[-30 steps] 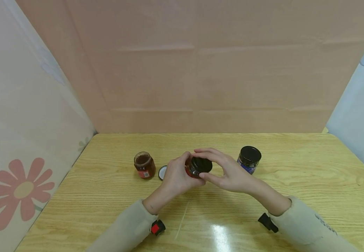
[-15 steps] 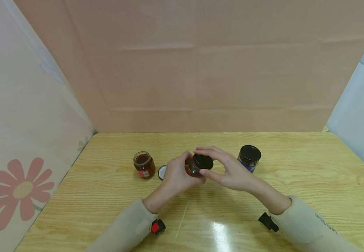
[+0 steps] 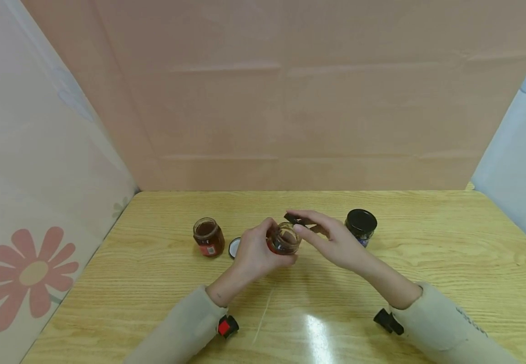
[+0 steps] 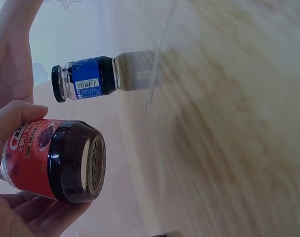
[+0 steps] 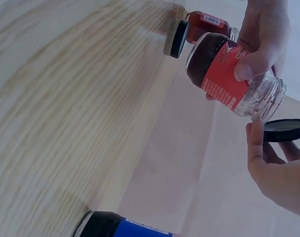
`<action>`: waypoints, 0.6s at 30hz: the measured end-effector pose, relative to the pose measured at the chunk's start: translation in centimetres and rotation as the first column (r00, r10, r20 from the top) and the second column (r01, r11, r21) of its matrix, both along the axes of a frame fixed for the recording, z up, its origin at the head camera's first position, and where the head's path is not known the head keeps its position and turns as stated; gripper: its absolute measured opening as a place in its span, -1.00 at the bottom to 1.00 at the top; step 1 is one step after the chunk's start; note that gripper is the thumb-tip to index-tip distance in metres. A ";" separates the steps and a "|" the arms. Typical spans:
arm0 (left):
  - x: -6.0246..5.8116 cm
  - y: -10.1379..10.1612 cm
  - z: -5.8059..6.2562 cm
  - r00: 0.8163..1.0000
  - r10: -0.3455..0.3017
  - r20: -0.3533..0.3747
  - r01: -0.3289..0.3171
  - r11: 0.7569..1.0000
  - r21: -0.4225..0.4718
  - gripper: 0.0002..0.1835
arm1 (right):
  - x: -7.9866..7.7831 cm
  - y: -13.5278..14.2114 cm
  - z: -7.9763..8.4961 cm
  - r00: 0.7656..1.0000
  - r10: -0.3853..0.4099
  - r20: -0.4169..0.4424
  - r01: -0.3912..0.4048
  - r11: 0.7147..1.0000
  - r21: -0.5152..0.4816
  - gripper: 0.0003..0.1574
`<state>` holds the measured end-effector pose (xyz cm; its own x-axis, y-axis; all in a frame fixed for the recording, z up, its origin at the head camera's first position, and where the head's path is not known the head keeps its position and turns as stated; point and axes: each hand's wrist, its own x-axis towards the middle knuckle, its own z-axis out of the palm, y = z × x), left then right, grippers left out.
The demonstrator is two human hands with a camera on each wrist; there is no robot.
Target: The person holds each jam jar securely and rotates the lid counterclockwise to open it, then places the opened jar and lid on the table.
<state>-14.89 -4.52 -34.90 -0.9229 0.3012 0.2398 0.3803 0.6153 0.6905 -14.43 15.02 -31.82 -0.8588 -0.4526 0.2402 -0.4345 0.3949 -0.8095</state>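
My left hand [image 3: 258, 253] grips a glass jar [image 3: 284, 246] with a red label, raised over the table. Its mouth is uncovered and its contents look dark in the left wrist view, where thumb and fingers wrap the label. Between the thumb and fingers of my right hand [image 3: 335, 243] is a black lid [image 5: 286, 132], tilted and just off the jar's rim. The lid's pale underside shows in the right wrist view.
On the wooden table [image 3: 153, 303], an uncovered red-labelled jar [image 3: 208, 241] stands at left. Beside it a second lid [image 3: 234, 248] lies partly behind my left hand. A blue-labelled jar [image 3: 361, 223] with its black lid on stands right, beyond my right hand. A pinkish panel [image 3: 285, 101] closes the back.
The black lid has come off the red-labelled jar in my left hand. My right hand has lifted and tipped it up toward the back, baring the jar's mouth. My left hand stays put.
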 end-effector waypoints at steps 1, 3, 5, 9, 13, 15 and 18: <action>0.0 0.0 0.0 1.000 0.003 -0.002 -0.003 1.000 -0.002 -0.53 | 0.0 0.0 0.0 0.999 -0.010 0.034 0.011 1.000 -0.014 -0.55; 0.0 0.0 0.0 1.000 0.012 -0.002 -0.012 1.000 -0.009 -0.53 | 0.0 0.1 0.1 0.995 -0.035 0.089 0.038 0.999 -0.032 -0.57; 0.0 0.0 0.0 1.000 0.016 0.002 -0.016 1.000 -0.012 -0.53 | 0.0 0.1 0.2 0.992 -0.056 0.117 0.061 0.997 -0.040 -0.56; 0.1 0.0 0.0 1.000 0.017 0.007 -0.017 1.000 -0.013 -0.53 | -0.1 0.2 0.1 0.985 -0.109 0.136 0.113 0.993 -0.018 -0.50; 0.1 0.0 0.0 1.000 0.021 0.002 -0.021 1.000 -0.009 -0.53 | -0.3 0.3 0.0 0.980 -0.135 0.148 0.140 0.990 -0.028 -0.45; 0.1 0.0 0.0 1.000 0.023 0.000 -0.023 1.000 -0.007 -0.53 | -0.4 0.4 0.0 0.977 -0.142 0.159 0.150 0.988 -0.045 -0.45; 0.1 -0.1 0.1 1.000 0.023 0.002 -0.023 1.000 -0.004 -0.54 | -0.6 0.4 -0.1 0.972 -0.149 0.182 0.165 0.984 -0.073 -0.45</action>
<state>-14.81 -4.60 -34.84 -0.9301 0.2812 0.2364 0.3645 0.6263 0.6891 -15.01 15.47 -31.94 -0.9496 -0.2929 0.1121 -0.2210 0.3711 -0.9019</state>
